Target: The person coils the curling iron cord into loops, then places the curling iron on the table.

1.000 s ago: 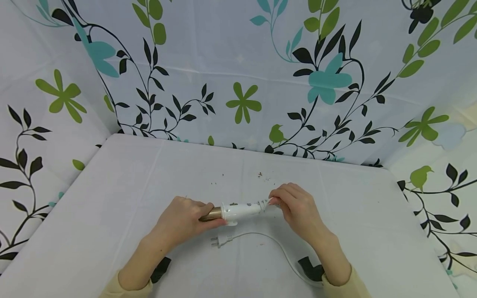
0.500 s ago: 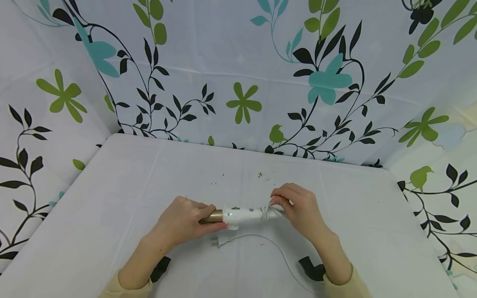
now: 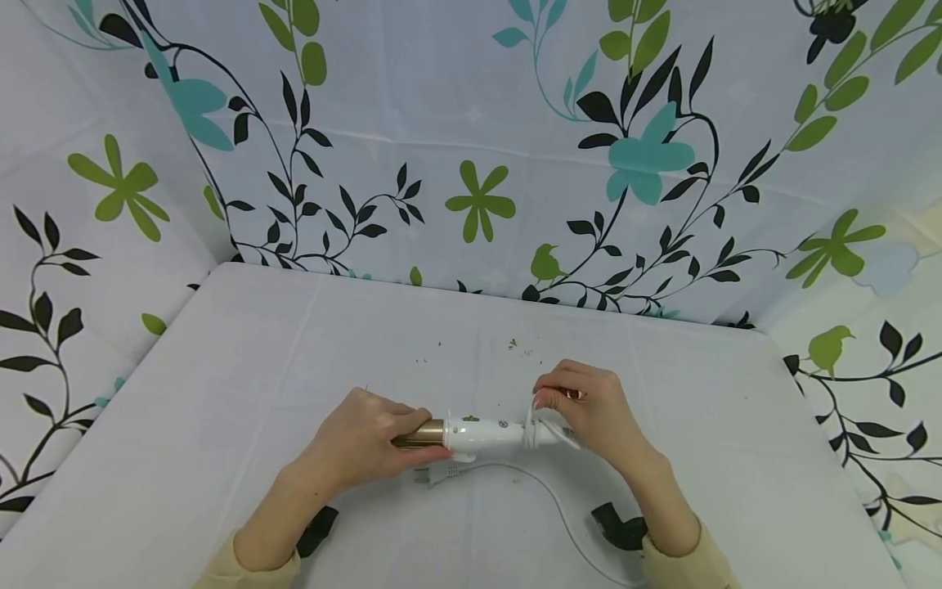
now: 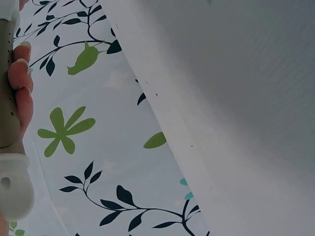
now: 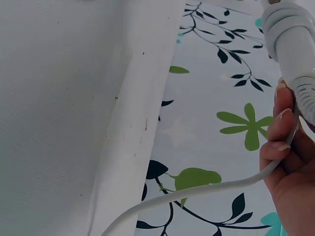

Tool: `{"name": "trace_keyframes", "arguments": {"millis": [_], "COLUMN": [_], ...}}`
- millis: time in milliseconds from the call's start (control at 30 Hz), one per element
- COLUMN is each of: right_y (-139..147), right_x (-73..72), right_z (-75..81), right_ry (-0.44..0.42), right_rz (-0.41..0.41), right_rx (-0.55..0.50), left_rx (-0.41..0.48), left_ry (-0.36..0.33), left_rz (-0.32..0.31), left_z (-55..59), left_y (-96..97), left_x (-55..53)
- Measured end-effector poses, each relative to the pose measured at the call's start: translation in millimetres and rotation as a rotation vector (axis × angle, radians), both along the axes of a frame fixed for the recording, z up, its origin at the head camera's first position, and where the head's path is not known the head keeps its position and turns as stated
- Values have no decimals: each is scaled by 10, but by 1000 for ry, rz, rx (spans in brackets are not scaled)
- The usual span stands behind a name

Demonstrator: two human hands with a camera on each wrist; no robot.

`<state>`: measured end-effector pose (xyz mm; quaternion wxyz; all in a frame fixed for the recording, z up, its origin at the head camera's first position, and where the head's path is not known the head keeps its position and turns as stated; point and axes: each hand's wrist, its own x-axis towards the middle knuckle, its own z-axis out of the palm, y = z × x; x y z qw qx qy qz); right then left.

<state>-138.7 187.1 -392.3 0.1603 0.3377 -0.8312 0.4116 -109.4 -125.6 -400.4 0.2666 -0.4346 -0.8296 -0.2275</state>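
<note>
My left hand grips the gold barrel of a curling iron, whose white handle points right. In the left wrist view, fingertips curl round the barrel, which has small holes and a white end piece. White power cord is wound round the handle in a few turns. My right hand, by the handle's tail, pinches the cord; in the right wrist view the cord runs between its curled fingers. The loose end lies on the table in a curve, ending in a two-pin plug below the handle.
A white cloth covers the table. Small brown crumbs are scattered beyond the curling iron. Black pieces show beside both forearms. Leaf-patterned fabric hangs at the back and sides.
Cord turns now sit round the middle of the handle, where earlier the coils showed at its tail. The curling iron has shifted slightly right and nearer. The left hand keeps its hold.
</note>
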Motion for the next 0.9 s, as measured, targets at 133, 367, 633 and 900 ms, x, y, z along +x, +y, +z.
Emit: {"name": "trace_keyframes", "arguments": {"millis": [133, 367, 633, 900], "right_y": [32, 84, 48, -24], "right_x": [5, -15, -23, -20], "right_z": [18, 5, -77, -98], "right_ry": [-120, -303, -425, -354], "right_rz": [38, 80, 127, 145], "right_rx": [-34, -57, -112, -96], "left_rx": [50, 131, 200, 248], "left_ry": [-18, -69, -102, -120], "left_rz": [-35, -79, -98, -115], "left_z": [18, 29, 27, 49], "left_y": [10, 19, 54, 64], "left_x": [3, 2, 4, 11]}}
